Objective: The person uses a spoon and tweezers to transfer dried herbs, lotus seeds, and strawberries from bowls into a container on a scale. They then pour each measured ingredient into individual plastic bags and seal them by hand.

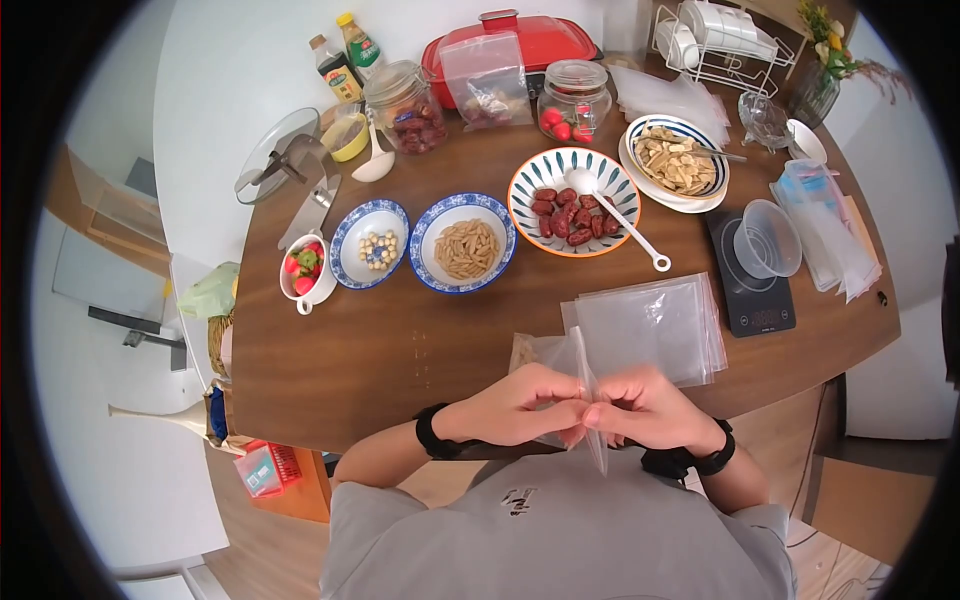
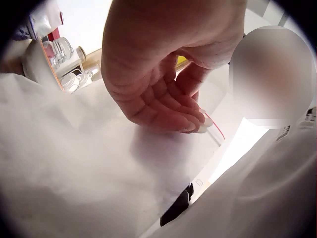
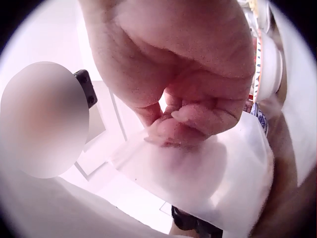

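Observation:
Near the table's front edge, my left hand (image 1: 515,403) and right hand (image 1: 650,405) pinch a clear zip bag (image 1: 598,452) between thumbs and fingers. Seen nearly edge-on from the head, the bag stands upright between the two hands. In the left wrist view the left hand's fingers (image 2: 163,106) curl at the top of the bag (image 2: 74,163), where a red line runs along the edge. From the right wrist, the right hand's curled fingers (image 3: 198,119) grip the bag's rim, and the cloudy plastic hangs below. Just behind lies a stack of flat clear bags (image 1: 645,325).
Bowls of red dates (image 1: 572,215), pale strips (image 1: 466,250), round white seeds (image 1: 378,250) and dried slices (image 1: 675,165) stand across the table. A black scale (image 1: 765,305) bearing a plastic tub (image 1: 768,240) is at right. Jars and a red cooker (image 1: 510,45) stand behind.

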Demonstrator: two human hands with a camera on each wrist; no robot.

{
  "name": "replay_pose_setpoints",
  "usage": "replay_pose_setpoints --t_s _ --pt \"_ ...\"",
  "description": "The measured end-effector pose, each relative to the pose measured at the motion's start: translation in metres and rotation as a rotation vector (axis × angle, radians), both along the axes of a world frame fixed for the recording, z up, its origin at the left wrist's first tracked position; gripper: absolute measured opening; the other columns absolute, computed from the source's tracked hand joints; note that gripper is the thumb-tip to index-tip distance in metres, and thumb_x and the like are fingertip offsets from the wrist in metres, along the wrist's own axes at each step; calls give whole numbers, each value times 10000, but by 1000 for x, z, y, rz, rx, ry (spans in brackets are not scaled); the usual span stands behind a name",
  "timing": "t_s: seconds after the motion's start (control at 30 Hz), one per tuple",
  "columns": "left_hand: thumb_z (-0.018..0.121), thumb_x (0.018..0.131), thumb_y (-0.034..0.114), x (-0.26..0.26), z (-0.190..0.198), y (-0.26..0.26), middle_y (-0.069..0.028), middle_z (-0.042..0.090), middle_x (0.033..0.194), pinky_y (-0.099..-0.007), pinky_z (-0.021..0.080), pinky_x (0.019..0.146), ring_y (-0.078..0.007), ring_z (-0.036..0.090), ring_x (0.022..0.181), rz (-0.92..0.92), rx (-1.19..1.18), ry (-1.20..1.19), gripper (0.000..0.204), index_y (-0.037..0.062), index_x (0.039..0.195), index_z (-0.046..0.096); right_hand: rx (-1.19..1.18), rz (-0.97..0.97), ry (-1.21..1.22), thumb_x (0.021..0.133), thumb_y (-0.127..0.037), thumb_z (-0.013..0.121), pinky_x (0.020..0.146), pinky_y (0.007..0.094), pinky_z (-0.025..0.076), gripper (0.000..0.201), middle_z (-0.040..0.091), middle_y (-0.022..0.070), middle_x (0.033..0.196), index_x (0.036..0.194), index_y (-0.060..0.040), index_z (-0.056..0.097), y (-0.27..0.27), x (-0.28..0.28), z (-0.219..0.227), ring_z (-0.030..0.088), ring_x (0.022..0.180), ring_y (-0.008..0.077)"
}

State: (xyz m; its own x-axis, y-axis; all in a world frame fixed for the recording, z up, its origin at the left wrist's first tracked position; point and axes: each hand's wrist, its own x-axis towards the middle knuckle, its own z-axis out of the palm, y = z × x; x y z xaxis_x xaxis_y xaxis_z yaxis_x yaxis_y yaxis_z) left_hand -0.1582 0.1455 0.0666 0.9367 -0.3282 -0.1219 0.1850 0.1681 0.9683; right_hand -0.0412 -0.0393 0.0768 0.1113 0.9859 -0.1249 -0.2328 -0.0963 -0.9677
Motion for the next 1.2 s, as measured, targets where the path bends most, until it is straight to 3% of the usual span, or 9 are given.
replay_pose_setpoints --t_s 0.23,0.4,0.5,0.6,0.67,0.73,0.8,0.9,1.2 --pt "537 940 93 -5 -3 -3 -66 673 701 -242 446 574 -90 597 630 70 -37 -62 227 -27 790 658 -26 48 52 1024 -251 485 535 216 407 334 592 -3 679 910 -12 689 -2 0 -4 483 597 46" --pt "526 927 92 -5 -3 -1 -49 678 708 -226 423 575 -63 577 632 119 -84 -19 245 -27 756 654 17 -100 264 1018 -251 502 573 234 439 344 600 18 676 816 -10 642 -1 -2 -17 549 632 69" --pt "546 922 126 -5 1 2 -102 684 717 -266 476 578 -126 630 626 146 -229 -45 241 -45 807 670 124 -168 324 1013 -236 509 597 242 452 340 622 25 692 793 -7 630 0 0 -25 566 654 80" --pt "555 908 88 -8 14 6 -74 666 682 -230 435 580 -91 571 639 198 -77 26 218 -13 731 634 103 -176 154 991 -173 538 570 228 448 302 644 30 712 748 -9 613 2 1 -7 557 628 67" --pt "626 859 83 -7 11 9 -112 652 835 -236 449 575 -121 561 651 271 320 -317 112 22 766 618 70 -168 102 973 -140 554 552 219 443 286 649 31 714 724 -8 604 2 0 -2 549 608 58" --pt "665 814 54 -7 17 2 -126 612 948 -249 448 576 -137 563 660 413 467 -477 55 28 815 617 39 -157 49 955 -108 571 534 210 437 275 654 32 716 700 -7 595 3 -1 1 542 588 49" --pt "745 715 25 -6 18 2 -135 499 1181 -256 453 576 -149 561 677 539 697 -772 263 51 953 637 92 -107 31 928 -77 590 486 197 386 268 630 13 667 670 -6 582 5 -2 4 500 553 21" --pt "730 711 33 -9 20 8 -131 533 1126 -263 460 557 -163 565 665 348 796 -966 255 48 953 655 67 10 -63 927 -87 596 474 208 343 269 600 -7 625 672 -2 582 4 1 10 462 551 7" --pt "755 681 64 -10 36 10 -93 586 1027 -271 471 523 -174 583 634 261 949 -1306 247 38 916 682 75 63 -165 930 -118 605 470 219 318 263 564 -21 595 693 -5 593 -6 1 33 430 549 2"
